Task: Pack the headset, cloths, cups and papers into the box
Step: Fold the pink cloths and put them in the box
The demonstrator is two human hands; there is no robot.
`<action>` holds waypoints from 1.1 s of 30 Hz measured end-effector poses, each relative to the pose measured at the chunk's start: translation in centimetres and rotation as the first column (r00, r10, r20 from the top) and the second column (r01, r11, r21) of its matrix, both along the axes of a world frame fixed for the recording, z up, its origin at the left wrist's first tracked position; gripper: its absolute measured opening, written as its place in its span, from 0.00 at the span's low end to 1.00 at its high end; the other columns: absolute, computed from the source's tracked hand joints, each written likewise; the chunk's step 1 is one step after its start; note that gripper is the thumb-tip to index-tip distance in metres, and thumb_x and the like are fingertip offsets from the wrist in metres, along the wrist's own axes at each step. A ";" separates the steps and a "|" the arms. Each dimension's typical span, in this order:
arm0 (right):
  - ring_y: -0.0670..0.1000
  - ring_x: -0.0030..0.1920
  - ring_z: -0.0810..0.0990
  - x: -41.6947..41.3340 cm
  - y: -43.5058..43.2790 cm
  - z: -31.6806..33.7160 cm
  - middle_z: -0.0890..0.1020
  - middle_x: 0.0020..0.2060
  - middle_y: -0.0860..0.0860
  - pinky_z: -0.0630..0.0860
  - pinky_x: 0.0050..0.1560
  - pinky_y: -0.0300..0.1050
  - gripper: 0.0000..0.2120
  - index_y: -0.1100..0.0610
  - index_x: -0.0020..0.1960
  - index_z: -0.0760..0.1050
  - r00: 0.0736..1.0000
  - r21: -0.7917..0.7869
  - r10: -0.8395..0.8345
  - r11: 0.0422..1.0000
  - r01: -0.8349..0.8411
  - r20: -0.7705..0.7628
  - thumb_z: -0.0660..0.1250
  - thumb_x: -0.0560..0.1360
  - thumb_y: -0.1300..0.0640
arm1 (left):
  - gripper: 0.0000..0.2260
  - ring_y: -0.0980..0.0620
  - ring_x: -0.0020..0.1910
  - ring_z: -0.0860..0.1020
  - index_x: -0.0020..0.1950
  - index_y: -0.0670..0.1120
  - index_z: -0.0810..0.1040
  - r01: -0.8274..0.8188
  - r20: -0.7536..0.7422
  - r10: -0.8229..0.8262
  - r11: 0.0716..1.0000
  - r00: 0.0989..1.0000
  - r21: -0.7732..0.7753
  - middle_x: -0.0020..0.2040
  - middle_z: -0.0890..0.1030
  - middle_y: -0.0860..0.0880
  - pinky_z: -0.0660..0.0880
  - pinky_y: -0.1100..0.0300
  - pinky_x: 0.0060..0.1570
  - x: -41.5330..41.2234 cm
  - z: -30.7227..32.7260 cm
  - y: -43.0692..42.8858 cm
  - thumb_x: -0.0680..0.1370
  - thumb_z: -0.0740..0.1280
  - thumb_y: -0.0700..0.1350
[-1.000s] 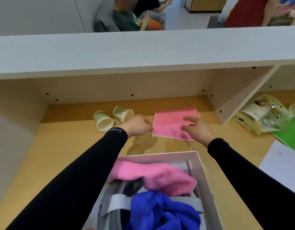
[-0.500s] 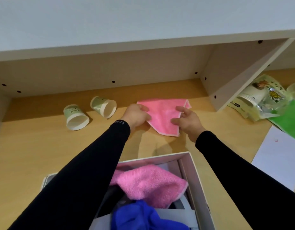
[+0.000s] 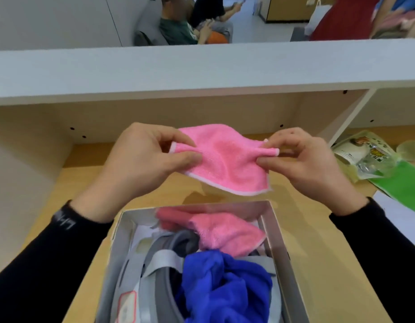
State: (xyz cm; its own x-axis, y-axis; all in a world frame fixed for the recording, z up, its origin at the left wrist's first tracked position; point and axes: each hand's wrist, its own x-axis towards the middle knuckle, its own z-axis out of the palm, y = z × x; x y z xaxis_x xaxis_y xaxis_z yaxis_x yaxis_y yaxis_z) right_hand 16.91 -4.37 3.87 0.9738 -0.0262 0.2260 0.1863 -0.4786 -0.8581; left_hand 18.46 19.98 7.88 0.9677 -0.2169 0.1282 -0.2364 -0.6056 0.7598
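Above the box (image 3: 275, 231), left hand (image 3: 141, 159) and right hand (image 3: 304, 159) each pinch a fluffy pink cloth (image 3: 225, 159); inside lie crumpled blue cloth (image 3: 225, 285) and, seemingly, grey headset straps (image 3: 160, 259).

- Pink terry cloth with white edging (image 3: 221, 163): lifted in the air, pinched at both ends by fingers (image 3: 190, 157), sagging between them.
- Open white cardboard box (image 3: 275, 231): on the bench, right below the fingers.
- Second pink terry cloth (image 3: 227, 231): crumpled at the box's far end.
- Crumpled blue cloth (image 3: 225, 285): nearer.
- Grey strapped headset (image 3: 160, 264): underneath both.
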 end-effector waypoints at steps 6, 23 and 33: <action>0.46 0.39 0.83 -5.0 -0.2 1.9 0.85 0.38 0.46 0.80 0.42 0.40 0.20 0.49 0.38 0.78 0.930 0.133 0.319 0.945 -0.298 -0.183 0.73 0.57 0.35 | 0.10 0.68 0.56 0.70 0.36 0.54 0.82 0.121 -0.030 -0.119 0.985 0.992 0.122 0.53 0.76 0.64 0.63 0.74 0.53 -6.1 1.8 1.8 0.63 0.73 0.59; 0.50 0.42 0.78 -3.9 4.5 -5.0 0.83 0.47 0.49 0.74 0.40 0.41 0.06 0.48 0.47 0.77 0.872 -0.734 0.029 0.527 -0.429 -0.488 0.65 0.72 0.55 | 0.13 0.43 0.56 0.78 0.59 0.46 0.78 0.471 -0.335 -0.331 0.646 0.882 0.601 0.57 0.81 0.44 0.74 0.53 0.54 -5.9 -9.0 -3.8 0.77 0.59 0.43; 0.46 0.45 0.79 1.8 8.9 -1.5 0.81 0.42 0.45 0.72 0.44 0.39 0.10 0.50 0.53 0.79 0.958 -0.426 0.067 0.885 -0.185 -0.277 0.66 0.74 0.50 | 0.09 0.53 0.44 0.77 0.51 0.51 0.81 -0.169 -0.012 0.180 0.945 0.984 0.281 0.43 0.80 0.54 0.71 0.61 0.42 0.4 -6.5 5.0 0.77 0.62 0.47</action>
State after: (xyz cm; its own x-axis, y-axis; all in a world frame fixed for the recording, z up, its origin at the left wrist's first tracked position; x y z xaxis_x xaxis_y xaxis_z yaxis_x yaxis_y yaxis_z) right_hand 18.70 4.54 2.36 0.9872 0.1456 -0.0644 0.0806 -0.8061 -0.5863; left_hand 18.84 24.99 1.33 0.9966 -0.0659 0.0503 -0.0828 -0.8231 0.5618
